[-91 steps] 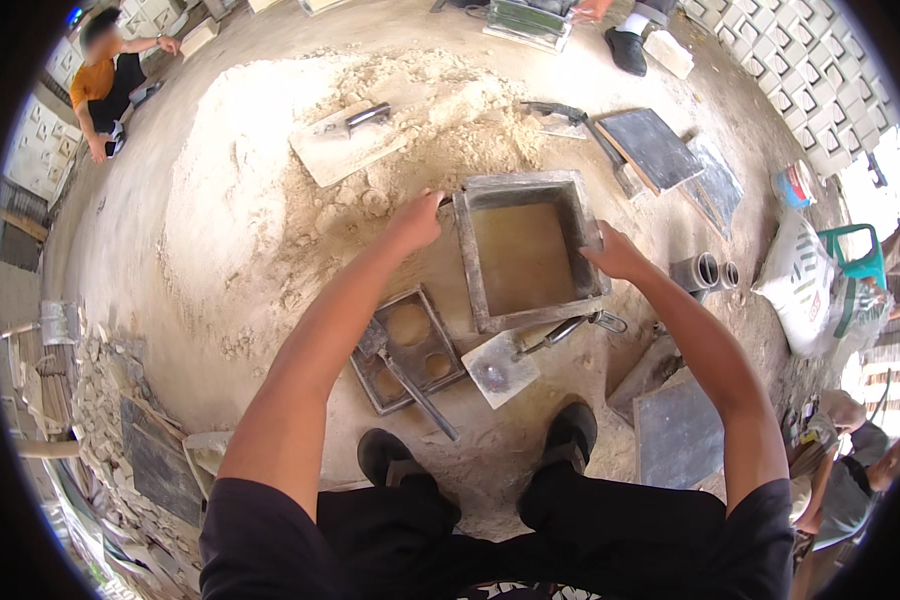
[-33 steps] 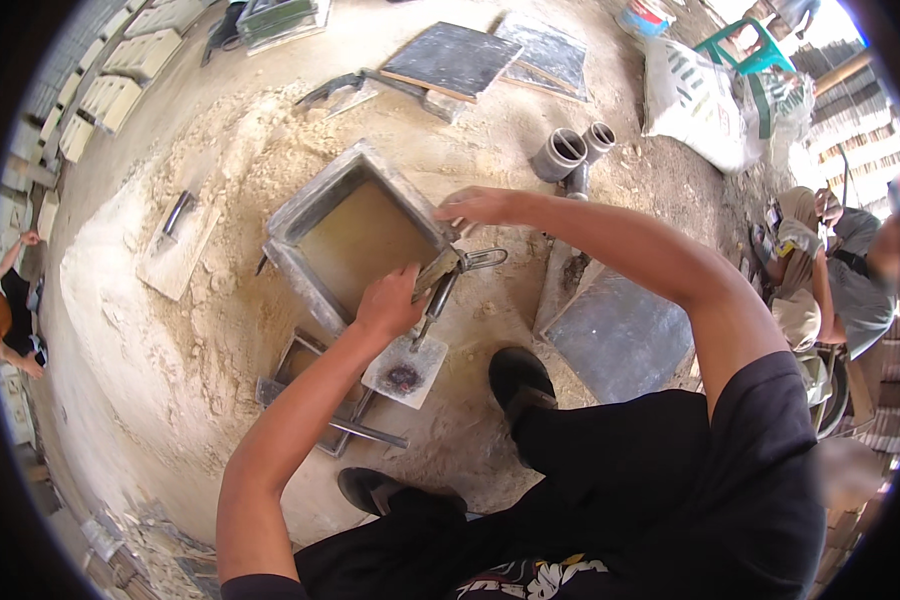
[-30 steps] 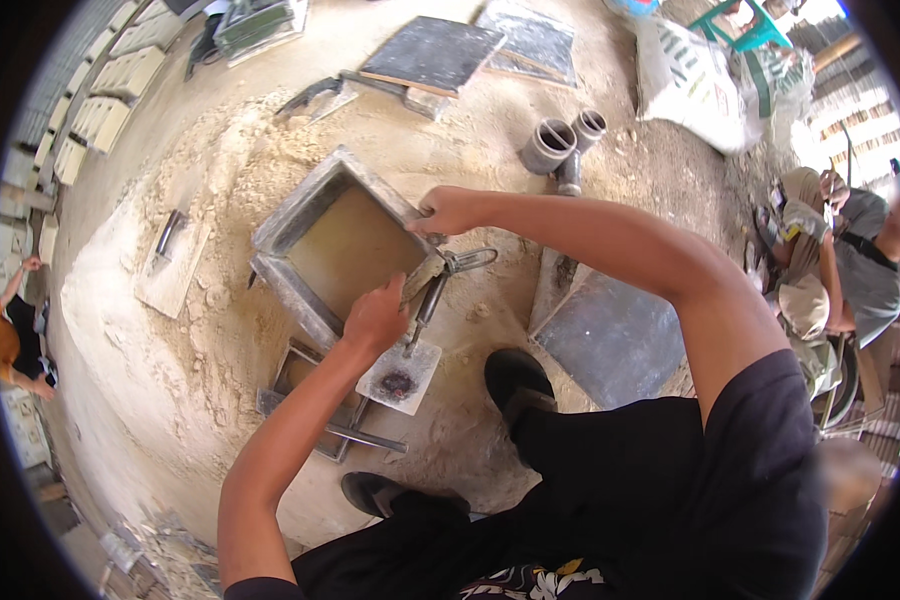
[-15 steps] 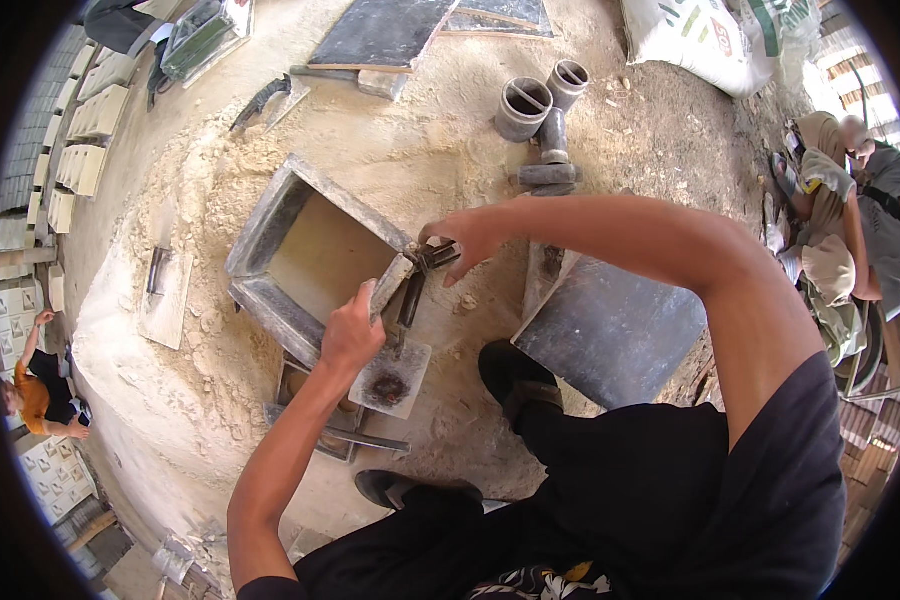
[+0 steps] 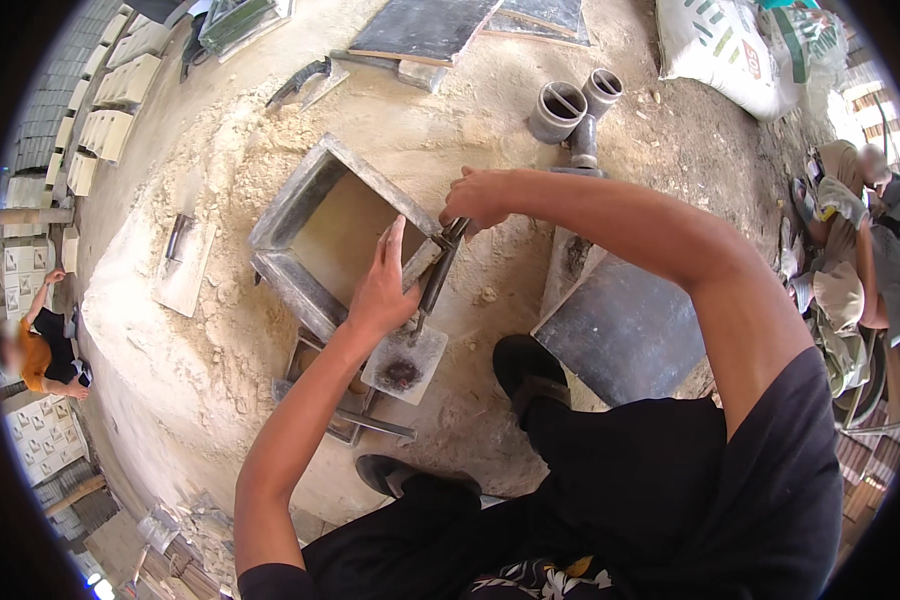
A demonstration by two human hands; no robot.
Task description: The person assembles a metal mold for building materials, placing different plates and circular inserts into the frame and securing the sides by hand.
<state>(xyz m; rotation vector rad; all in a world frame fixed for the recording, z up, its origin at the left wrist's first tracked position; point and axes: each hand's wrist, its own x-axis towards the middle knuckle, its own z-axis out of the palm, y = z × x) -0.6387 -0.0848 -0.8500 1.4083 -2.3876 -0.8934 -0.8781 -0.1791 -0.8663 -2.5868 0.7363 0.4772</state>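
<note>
Uncurled since the preceding frame, the left hand point(image 5: 382, 288) now lies wide, its fingers outstretched across the near wall of the square box point(image 5: 295, 292), and the metal latch point(image 5: 455, 230) appears to have swung more upright. Viewed from my remote station, the box rests on the sandy ground ahead of the wearer's feet; the right hand point(image 5: 478, 198) is bent over the latch at its right corner. For good handling, I would keep the left palm steadying the wall while the right works the latch squarely, without twisting the corner or knocking the trowel point(image 5: 407, 368) just beside it. I cannot tell how tightly the right fingers close: their tips and the latch's fastening are obscured. At the upper edge, a dark board point(image 5: 425, 30) is cut off.
</note>
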